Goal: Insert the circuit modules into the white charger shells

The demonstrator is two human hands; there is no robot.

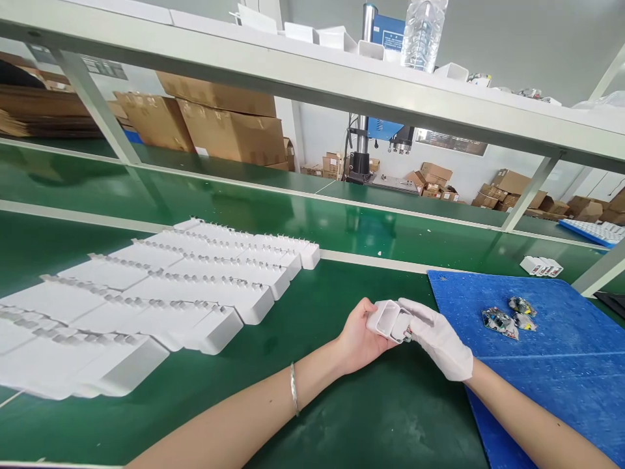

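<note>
My bare left hand (354, 342), closed, holds a white plastic housing (387, 317) with its open end facing up towards me. My right hand (442, 342) wears a white glove and has its fingers closed around a small circuit board (407, 335) at the housing's right side. Most of that board is hidden by the fingers and a white part, and I cannot tell how far it sits inside. Several loose circuit boards (500, 322) lie on the blue mat (561, 384) to the right.
Long rows of white housings (209, 332) stand side by side on the green bench (288, 397) at left. A few more white housings (541, 266) sit beyond the mat. Overhead, a shelf (312, 68) carries white parts and a plastic bottle (424, 36). Cardboard boxes (234, 130) stand behind.
</note>
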